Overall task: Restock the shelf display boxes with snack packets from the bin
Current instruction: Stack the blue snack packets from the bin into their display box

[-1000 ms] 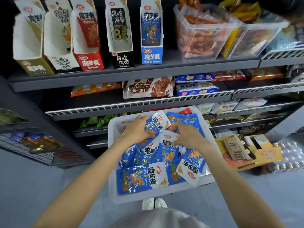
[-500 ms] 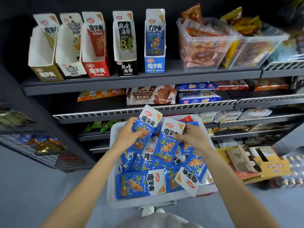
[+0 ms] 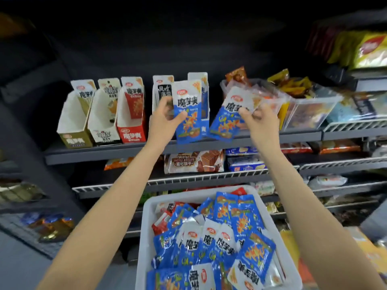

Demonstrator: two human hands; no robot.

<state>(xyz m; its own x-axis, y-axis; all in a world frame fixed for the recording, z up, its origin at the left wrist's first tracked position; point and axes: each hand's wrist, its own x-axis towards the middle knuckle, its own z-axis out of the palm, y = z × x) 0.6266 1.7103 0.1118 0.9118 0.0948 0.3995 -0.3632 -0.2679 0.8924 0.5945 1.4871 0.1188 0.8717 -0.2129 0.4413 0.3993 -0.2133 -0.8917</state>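
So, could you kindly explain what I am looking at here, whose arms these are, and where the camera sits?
There is no machine here: the camera sits on a person's head, looking forward and down, so the two bare arms are the wearer's own. The left hand and the right hand each hold up one blue snack packet, left and right, in front of the blue display box on the dark shelf. Beside it stand four more display boxes, and clear tubs further right. Below is the white bin, full of the same blue packets.
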